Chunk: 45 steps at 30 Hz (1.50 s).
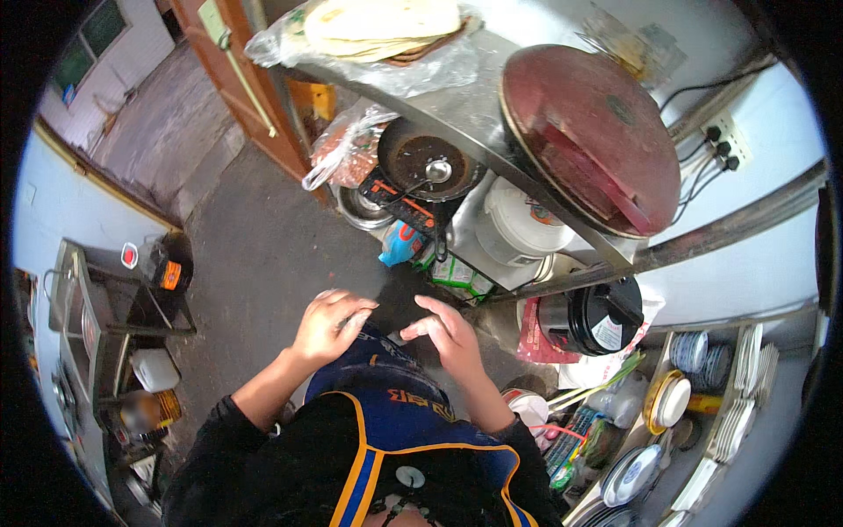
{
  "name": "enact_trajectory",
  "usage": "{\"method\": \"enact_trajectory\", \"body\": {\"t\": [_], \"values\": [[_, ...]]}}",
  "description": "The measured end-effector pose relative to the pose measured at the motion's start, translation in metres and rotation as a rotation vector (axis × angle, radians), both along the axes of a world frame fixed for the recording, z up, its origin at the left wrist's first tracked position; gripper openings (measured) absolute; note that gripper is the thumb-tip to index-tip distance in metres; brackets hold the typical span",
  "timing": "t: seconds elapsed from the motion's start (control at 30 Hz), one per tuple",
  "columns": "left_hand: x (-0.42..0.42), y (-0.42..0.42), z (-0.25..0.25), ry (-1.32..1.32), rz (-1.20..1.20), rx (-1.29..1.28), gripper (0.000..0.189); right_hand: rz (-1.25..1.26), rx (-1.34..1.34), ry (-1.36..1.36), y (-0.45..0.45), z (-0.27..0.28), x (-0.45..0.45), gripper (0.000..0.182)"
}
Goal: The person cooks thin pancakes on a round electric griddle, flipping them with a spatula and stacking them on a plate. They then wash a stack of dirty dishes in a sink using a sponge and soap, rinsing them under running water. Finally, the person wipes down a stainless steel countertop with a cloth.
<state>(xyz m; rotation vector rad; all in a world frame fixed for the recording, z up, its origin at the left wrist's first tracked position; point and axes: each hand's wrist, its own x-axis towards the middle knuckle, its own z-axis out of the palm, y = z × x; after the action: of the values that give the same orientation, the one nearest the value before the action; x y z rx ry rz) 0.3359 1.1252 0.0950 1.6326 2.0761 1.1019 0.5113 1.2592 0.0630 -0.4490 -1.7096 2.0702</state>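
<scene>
My left hand [331,327] is raised in front of my body, its fingers curled and a gap left between thumb and fingertips. Opposite it, my right hand [449,334] is half spread, thumb and fingers apart. Nothing shows in either hand, and a whitish powder coats the fingers of both. The hands do not touch each other. Just below them is the blue apron [408,421] with orange trim that I wear. Beyond them, on a low level, a black pan [411,148] of dark liquid holds a metal ladle [437,172].
Above the pan runs a metal shelf [454,109] carrying flatbreads [382,26] and a round red electric griddle [593,138]. A lidded white bucket [523,217] and a black cooker [596,316] stand at right. Stacked plates [632,474] fill a rack. A steel sink [72,296] is at left.
</scene>
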Motion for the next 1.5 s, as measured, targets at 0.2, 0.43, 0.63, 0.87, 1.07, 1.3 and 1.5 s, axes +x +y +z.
{"method": "enact_trajectory", "body": {"t": [0.2,0.43,0.63,0.87,1.07,1.3,1.5], "values": [[-0.004,0.012,0.012,-0.249,0.036,0.235,0.024,-0.033,-0.316,0.053,-0.016,0.027,-0.061,0.038],[-0.048,-0.026,0.012,-0.421,0.110,0.251,0.025,0.269,-0.636,0.152,-0.036,0.032,-0.108,0.065],[-0.068,-0.062,-0.005,-0.467,0.269,0.342,0.016,0.385,-0.641,0.040,-0.063,0.034,-0.145,0.071],[-0.069,-0.118,-0.013,-0.221,0.513,0.369,0.011,0.637,-0.595,-0.153,-0.099,0.033,-0.183,0.079],[-0.022,-0.167,-0.024,-0.354,0.881,0.447,0.013,0.990,-0.385,-0.217,-0.144,0.035,-0.190,0.079],[0.080,-0.183,-0.054,-0.572,1.393,0.450,0.023,1.445,0.160,-0.127,-0.150,-0.009,-0.153,0.052],[0.196,-0.218,-0.095,-0.435,2.022,0.126,0.025,1.536,0.167,-0.393,-0.143,-0.047,-0.123,0.036]]}}
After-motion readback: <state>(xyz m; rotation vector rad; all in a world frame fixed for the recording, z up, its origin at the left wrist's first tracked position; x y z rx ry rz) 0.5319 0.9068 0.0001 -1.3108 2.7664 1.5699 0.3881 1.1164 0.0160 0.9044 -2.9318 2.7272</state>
